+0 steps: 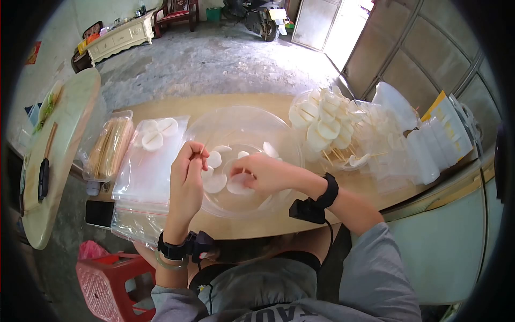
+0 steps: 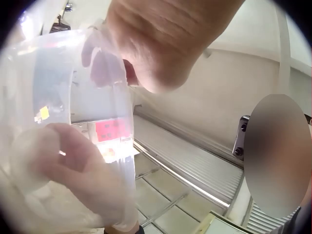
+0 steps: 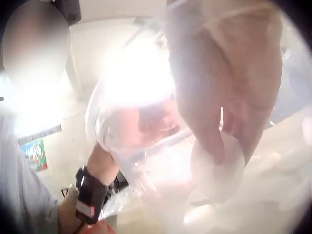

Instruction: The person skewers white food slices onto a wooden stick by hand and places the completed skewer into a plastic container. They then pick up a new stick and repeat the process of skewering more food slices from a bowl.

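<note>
A wide clear plastic bowl (image 1: 244, 115) holds several thin white round slices (image 1: 216, 183). Over its left side my left hand (image 1: 188, 177) pinches a thin wooden stick (image 1: 206, 144) between thumb and fingertips. Inside the bowl my right hand (image 1: 268, 173) grips a white slice (image 1: 240, 184), which also shows under the thumb in the right wrist view as a pale disc (image 3: 219, 170). In the left wrist view the right hand (image 2: 80, 170) appears through the bowl wall, while part of the left hand (image 2: 156, 44) fills the top.
Skewered white slices (image 1: 327, 121) stand bunched at the right, beside plastic bags and clear containers (image 1: 424, 153). On the left lie a pack of wooden sticks (image 1: 110, 145), plastic bags (image 1: 142, 180) with three slices (image 1: 152, 140) on top, and a phone (image 1: 100, 213).
</note>
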